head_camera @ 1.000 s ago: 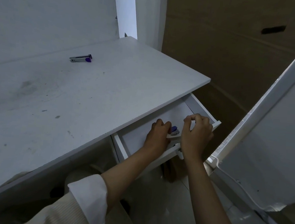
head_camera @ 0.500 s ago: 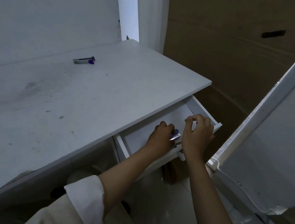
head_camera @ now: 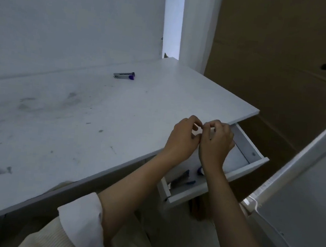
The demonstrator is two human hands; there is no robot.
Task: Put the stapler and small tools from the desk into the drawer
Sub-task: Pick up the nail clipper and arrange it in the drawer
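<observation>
My left hand [head_camera: 184, 139] and my right hand [head_camera: 216, 142] are up over the front edge of the desk [head_camera: 68, 134], just above the open drawer [head_camera: 253, 163]. They are close together, and the fingertips almost touch. The fingers on both are curled in, like a little pinch. I cannot tell if there is something tiny between them. I see nothing there.

Down in the drawer lie a dark tool [head_camera: 180, 180] with a bit of blue on it and a small blue and purple thing [head_camera: 200, 171] partly hidden behind my right arm. So I think some tools are already put away.

One thing is left on the desk. It is a small silver stapler with a purple end [head_camera: 124, 75]. It lies flat, far back, near the wall [head_camera: 68, 26], well away from my hands.

I think that is the next thing to get. To do it well, I should open one hand and reach straight over the desk top. I should pick the stapler up by its long sides, so it does not snap open. It looks small and light, so a soft grip is enough. Then I carry it back over the edge and lay it on a bare part of the drawer floor, beside the other tools and not on top of them. The drawer is already pulled out, so there is room.
</observation>
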